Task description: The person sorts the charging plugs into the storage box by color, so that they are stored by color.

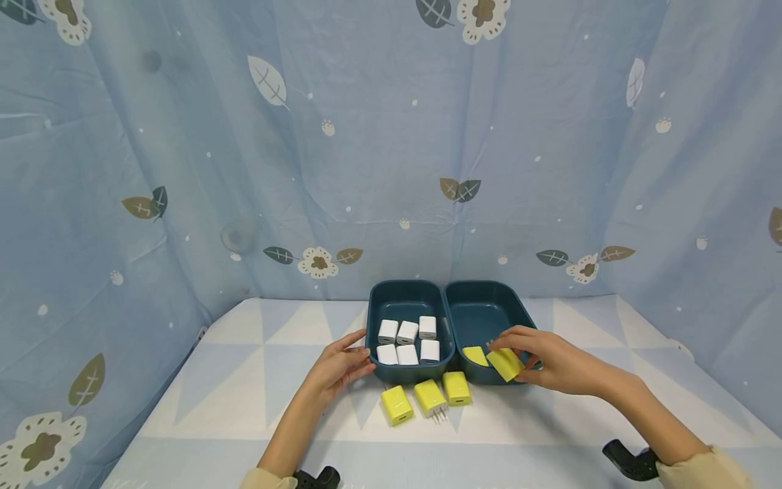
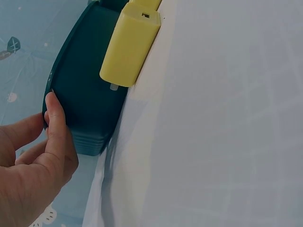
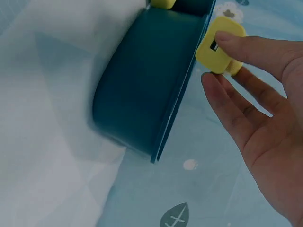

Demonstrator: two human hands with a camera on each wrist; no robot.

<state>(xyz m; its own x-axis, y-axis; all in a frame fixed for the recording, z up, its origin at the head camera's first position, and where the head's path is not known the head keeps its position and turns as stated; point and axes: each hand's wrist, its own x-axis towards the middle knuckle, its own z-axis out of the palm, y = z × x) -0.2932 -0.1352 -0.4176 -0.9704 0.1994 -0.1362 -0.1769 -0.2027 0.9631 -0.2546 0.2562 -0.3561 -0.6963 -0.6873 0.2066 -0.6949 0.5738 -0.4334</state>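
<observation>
My right hand (image 1: 552,363) pinches a yellow charger plug (image 1: 506,364) between thumb and fingers, over the front rim of the right dark teal bin (image 1: 489,316). In the right wrist view the thumb lies on its port face (image 3: 220,46). Inside that bin, at the front left, sits another yellow charger (image 1: 475,355). My left hand (image 1: 339,367) grips the left edge of the left teal bin (image 1: 403,295), its fingers at the rim in the left wrist view. Several white chargers (image 1: 407,333) lie in two rows in that bin.
Three yellow chargers lie on the table in front of the bins: one at left (image 1: 397,405), a middle one (image 1: 430,396) with prongs towards me, and one at right (image 1: 457,388). The bins stand side by side near the blue patterned curtain (image 1: 391,149) behind the table (image 1: 244,394).
</observation>
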